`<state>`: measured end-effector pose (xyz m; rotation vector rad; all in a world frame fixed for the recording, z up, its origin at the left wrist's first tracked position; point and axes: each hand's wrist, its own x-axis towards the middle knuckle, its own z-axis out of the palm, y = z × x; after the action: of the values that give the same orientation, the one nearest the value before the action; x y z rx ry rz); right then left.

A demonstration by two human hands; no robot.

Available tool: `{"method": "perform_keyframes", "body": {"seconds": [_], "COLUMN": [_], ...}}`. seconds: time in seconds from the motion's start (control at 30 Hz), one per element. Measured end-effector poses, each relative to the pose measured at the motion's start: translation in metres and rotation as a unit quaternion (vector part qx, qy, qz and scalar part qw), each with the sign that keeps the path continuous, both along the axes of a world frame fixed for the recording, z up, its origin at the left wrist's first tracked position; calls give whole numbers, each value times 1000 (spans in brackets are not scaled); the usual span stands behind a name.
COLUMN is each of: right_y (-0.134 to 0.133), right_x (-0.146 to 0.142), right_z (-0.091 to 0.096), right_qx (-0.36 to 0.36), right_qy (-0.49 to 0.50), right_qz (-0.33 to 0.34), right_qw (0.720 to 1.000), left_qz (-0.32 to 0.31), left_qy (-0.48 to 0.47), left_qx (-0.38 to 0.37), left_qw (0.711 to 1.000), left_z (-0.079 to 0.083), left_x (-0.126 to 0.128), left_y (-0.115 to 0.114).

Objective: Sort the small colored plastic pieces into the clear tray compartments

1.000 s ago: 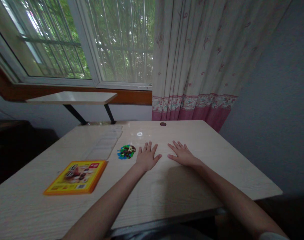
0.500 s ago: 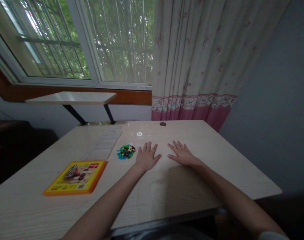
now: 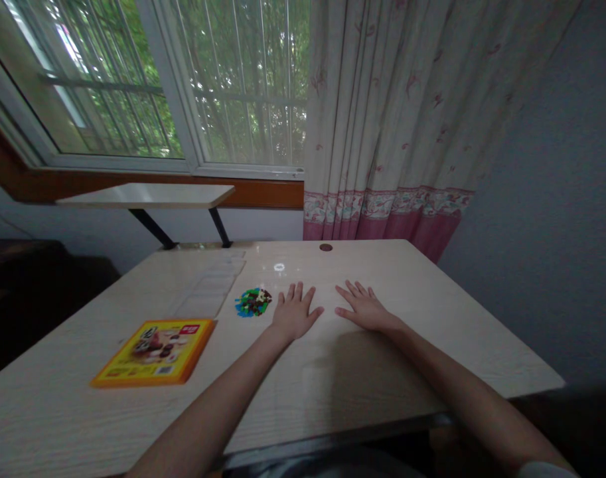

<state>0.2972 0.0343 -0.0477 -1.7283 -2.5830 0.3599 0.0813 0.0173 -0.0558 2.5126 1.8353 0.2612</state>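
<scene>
Pile of coloured pieces [image 3: 253, 303] lies beside left hand [image 3: 293, 313], right hand [image 3: 365, 309] near, both flat, empty

Your left hand [image 3: 293, 315] and right hand [image 3: 365, 310] lie flat side by side on the table [image 3: 362, 378]. Left of your left hand sits the pile of small pieces [image 3: 253, 302]; the box [image 3: 156, 352] lies further left, nearer you.

A small heap of tiny pieces [image 3: 253, 302] lies loose on the pale wood-grain tabletop [image 3: 362, 388], toward its middle. The heap is low and roughly round. Blue bits gather at its left edge, green ones run across the top, and dark brown ones mix with a few pale specks in the centre. Single pieces are too small to make out. It sits just beside the little finger of the left hand [image 3: 295, 313], apart from it.
</scene>
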Motion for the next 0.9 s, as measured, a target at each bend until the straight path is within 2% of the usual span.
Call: {"method": "perform_keyframes", "body": {"seconds": [0.13, 0.2, 0.3, 0.4, 0.5, 0.63, 0.9], "right_y": [0, 0, -1, -3, -3, -2, -2], "right_x": [0, -1, -1, -2, -2, -2, -2], "right_z": [0, 0, 0, 0, 0, -1, -2], "right_qx": [-1, 2, 7, 11, 16, 22, 22], "right_qy": [2, 5, 0, -11, -13, -6, 0], "right_qz": [-2, -2, -4, -8, -6, -3, -2], "right_qw": [1000, 1000, 1000, 1000, 1000, 1000, 1000], "left_qz": [-11, 31, 105, 172, 209, 198, 114], "left_qy": [-1, -1, 8, 15, 13, -9, -37], "left_qx": [51, 76, 72, 74, 79, 83, 74], "left_qw": [999, 997, 992, 982, 975, 977, 990], "left_z": [17, 26, 33, 28, 16, 3, -5], "left_x": [-15, -30, -56, -75, -88, -98, -101], "left_y": [6, 10, 15, 13, 11, 14, 20]}}
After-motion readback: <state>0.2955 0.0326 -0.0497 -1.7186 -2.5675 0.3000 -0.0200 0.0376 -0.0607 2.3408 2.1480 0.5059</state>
